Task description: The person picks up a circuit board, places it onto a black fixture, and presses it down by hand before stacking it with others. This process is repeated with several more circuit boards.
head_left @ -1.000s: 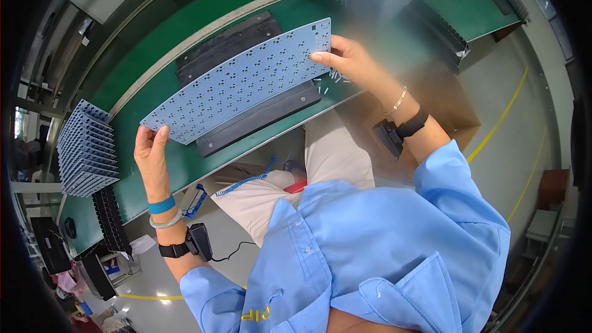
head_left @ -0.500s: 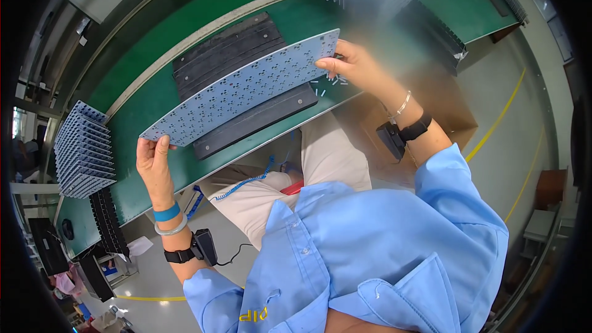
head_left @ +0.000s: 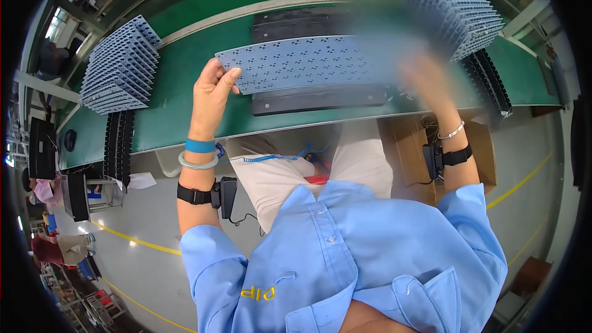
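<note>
Pinching one board [head_left: 296,63], left hand [head_left: 212,89]; right hand [head_left: 430,83] blurred, grip unclear; two board stacks [head_left: 120,68].

Head-worn left fisheye, aimed down past the shirt [head_left: 394,246] at the desk [head_left: 169,111].
It faces forward and steeply down, the shirt nearest and the desk farther off. The desk's front edge runs near mid-height, floor [head_left: 148,209] showing below it on either side; the round view darkens at its corners and blurs around the right hand [head_left: 430,83].

Two board stacks [head_left: 120,68], two black blocks [head_left: 317,100], one cardboard box [head_left: 402,157], through blur, apparently one blue board [head_left: 299,65]
</note>
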### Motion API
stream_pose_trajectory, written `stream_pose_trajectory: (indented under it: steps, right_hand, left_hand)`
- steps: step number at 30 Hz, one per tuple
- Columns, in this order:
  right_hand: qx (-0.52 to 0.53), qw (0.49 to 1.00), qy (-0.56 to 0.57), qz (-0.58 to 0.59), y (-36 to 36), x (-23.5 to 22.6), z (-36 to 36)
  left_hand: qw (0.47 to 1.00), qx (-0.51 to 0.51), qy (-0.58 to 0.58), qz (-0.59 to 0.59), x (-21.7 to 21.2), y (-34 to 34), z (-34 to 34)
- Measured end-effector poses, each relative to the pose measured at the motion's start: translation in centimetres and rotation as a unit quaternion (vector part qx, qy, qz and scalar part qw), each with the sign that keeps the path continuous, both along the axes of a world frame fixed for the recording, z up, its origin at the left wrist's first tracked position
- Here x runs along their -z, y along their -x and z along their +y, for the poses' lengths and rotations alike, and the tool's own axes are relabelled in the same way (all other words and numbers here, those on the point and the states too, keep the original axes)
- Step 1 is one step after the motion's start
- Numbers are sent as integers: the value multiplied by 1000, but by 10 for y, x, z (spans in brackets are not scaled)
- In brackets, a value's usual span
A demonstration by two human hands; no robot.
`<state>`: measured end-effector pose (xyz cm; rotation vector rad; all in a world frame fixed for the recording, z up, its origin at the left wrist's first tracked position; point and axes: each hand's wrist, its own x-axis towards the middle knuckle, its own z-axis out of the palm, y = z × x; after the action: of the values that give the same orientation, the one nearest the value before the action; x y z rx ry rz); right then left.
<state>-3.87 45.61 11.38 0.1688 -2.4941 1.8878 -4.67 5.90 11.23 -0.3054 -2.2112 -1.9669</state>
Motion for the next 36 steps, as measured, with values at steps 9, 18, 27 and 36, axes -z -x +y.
stream_pose_trajectory:
  steps: [9, 18, 27, 36]
  right_hand:
    - [-5, 999, -18, 35, 6, -8, -6]
    - [-15, 982, -179, -60, 40, 7, 4]
    - [-20, 996, -32, -87, 26, 14, 14]
    - [-80, 995, 11, -66, 29, 20, 8]
  left_hand:
    - [999, 33, 17, -39, -2, 30, 0]
    - [977, 88, 102, -165, 18, 67, -12]
    - [996, 47, 60, -42, -6, 41, -14]
    - [995, 9, 85, -56, -4, 39, -29]
